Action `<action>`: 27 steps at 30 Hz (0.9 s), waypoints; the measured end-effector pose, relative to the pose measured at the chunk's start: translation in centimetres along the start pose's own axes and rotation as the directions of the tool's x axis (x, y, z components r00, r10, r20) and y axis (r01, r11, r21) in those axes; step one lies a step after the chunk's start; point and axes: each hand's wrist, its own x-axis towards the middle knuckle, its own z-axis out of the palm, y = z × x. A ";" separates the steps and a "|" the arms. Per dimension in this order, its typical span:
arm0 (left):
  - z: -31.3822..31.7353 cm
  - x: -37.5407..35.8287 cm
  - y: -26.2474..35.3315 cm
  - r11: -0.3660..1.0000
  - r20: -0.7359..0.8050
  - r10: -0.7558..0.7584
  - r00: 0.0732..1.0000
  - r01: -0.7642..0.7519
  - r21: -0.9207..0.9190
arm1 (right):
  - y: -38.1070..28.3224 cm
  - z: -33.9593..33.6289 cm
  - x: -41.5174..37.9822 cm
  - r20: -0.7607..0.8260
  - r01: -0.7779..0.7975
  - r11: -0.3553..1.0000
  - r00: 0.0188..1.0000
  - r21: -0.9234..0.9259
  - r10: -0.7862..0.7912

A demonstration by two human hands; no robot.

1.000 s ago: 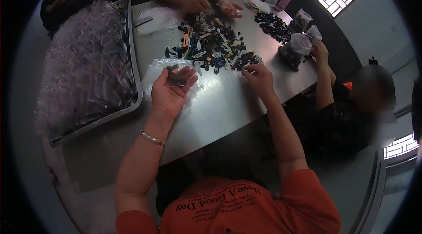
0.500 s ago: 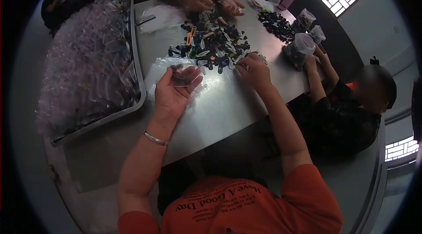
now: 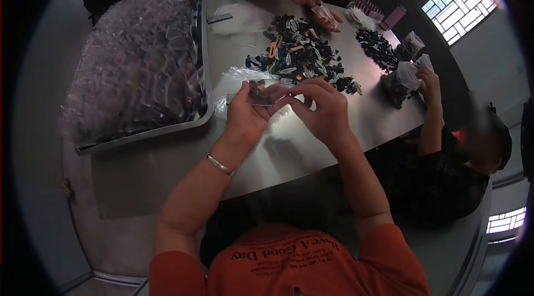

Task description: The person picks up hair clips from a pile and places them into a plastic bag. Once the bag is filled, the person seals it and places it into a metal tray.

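Observation:
My left hand [image 3: 245,115] is palm up, its thumb and fingers closed around a small clear plastic bag [image 3: 261,93] with dark pieces inside. Thumb and forefinger of my right hand [image 3: 325,109] pinch together at the bag's right end; a tiny thing shows at the fingertips, too small to name. Just beyond both hands lies a pile of hair clips [image 3: 300,51], mostly black, with some silver and an orange one. Loose clear bags [image 3: 236,78] are spread on the metal table [image 3: 295,154] behind my left hand.
A large grey tray [image 3: 208,73] heaped with filled clear bags [image 3: 133,57] stands at the left. Across the table, a person's hands [image 3: 322,15] hold a clear bag. At the right, another person's hand [image 3: 429,87] touches bags of dark pieces [image 3: 397,87], near a second dark pile [image 3: 375,48].
My right hand has left the edge of the clip pile and come to the bag in my left hand. The view has shifted, and the person across now holds a bag with both hands.

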 end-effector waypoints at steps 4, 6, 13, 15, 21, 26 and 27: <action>-1.7 1.1 -0.2 0.997 0.120 -0.009 0.993 0.018 -0.073 | 0.2 2.3 1.0 -0.118 0.101 0.985 0.986 -0.143 -0.118; -1.7 0.9 -0.1 0.995 0.107 0.010 0.994 0.000 -0.096 | -0.1 2.1 1.0 -0.202 -0.001 0.996 0.979 -0.089 -0.017; -0.7 0.6 -0.1 0.993 0.072 0.048 0.996 -0.040 -0.107 | 1.3 3.6 -2.0 0.078 -0.504 0.780 0.854 0.371 0.515; -0.9 0.7 -0.2 0.998 0.106 0.045 0.993 -0.040 -0.047 | 1.1 4.3 -2.0 0.045 -0.456 0.842 0.885 0.289 0.464; -1.0 0.9 0.0 0.997 0.146 0.073 0.987 -0.074 -0.001 | 0.5 3.9 0.4 0.121 -0.397 0.907 0.916 0.139 0.382; 0.3 -0.1 -0.1 0.997 0.146 0.015 0.989 -0.004 -0.078 | 0.3 2.5 2.4 0.139 -0.375 0.868 0.927 0.324 0.349; 0.2 -0.1 0.0 0.997 0.147 0.018 0.989 -0.006 -0.080 | 0.6 2.3 2.7 0.145 -0.364 0.868 0.931 0.337 0.334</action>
